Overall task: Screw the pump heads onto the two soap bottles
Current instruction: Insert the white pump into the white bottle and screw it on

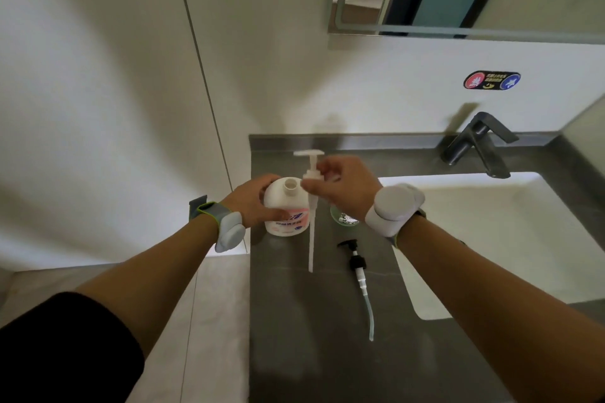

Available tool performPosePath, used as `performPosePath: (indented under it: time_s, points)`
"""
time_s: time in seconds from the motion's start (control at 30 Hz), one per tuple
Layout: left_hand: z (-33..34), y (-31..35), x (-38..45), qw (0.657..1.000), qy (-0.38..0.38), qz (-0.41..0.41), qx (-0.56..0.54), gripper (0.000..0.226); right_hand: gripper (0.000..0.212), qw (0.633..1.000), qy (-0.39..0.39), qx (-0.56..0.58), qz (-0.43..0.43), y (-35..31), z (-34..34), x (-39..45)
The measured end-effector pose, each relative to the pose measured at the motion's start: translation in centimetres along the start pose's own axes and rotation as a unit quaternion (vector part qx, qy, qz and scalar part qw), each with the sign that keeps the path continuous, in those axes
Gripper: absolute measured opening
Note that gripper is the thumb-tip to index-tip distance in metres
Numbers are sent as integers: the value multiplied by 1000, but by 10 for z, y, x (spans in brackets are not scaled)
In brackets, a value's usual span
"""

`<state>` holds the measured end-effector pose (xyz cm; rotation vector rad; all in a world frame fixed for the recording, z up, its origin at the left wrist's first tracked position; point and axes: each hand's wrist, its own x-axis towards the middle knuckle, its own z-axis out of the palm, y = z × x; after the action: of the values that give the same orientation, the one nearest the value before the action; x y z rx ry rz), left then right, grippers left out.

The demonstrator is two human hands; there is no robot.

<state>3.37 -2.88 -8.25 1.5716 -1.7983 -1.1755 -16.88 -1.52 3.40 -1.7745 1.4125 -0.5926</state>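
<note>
Gripping the white soap bottle (285,206) around its body, the left hand (253,203) has fingers curled behind it and the thumb across the pink label; the bottle stands upright on the grey counter (314,321), its neck uncapped. Just right of that neck, the right hand (343,186) pinches the collar of the white pump head (311,170) between thumb and fingertips. The pump is held upright, nozzle above the hand, and its long dip tube hangs down outside the bottle, along the bottle's right side, the tip near the counter. Below the right wrist, a black pump head (355,258) lies flat on the counter, its pale tube trailing toward the viewer, apart from both hands. A small greenish round object (343,217) sits under the right wrist; whether it is the second bottle cannot be told. Right of the right forearm lies the white basin (491,239), with a dark tap (474,144) beyond it. Both wrists carry grey-white bands.
</note>
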Motion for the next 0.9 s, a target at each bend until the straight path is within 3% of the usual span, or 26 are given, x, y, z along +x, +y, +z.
performPosePath:
  time_s: [0.13, 0.27, 0.53, 0.7, 0.9]
  points:
    - [7, 4, -3, 1000, -19, -4, -5, 60, 16, 996, 50, 57, -47, -30, -20, 9]
    - [16, 13, -10, 999, -23, -6, -31, 65, 26, 991, 96, 50, -74, -53, -34, 16]
    - [24, 20, -8, 1000, 11, -1, -26, 63, 30, 988, 112, 23, -105, -55, -36, 17]
    - [29, 18, -7, 999, 34, -16, -33, 63, 30, 991, 81, 16, -106, -36, -24, 19]
    - [29, 16, -9, 998, 40, -24, -42, 65, 21, 995, -15, 12, -101, -10, -4, 17]
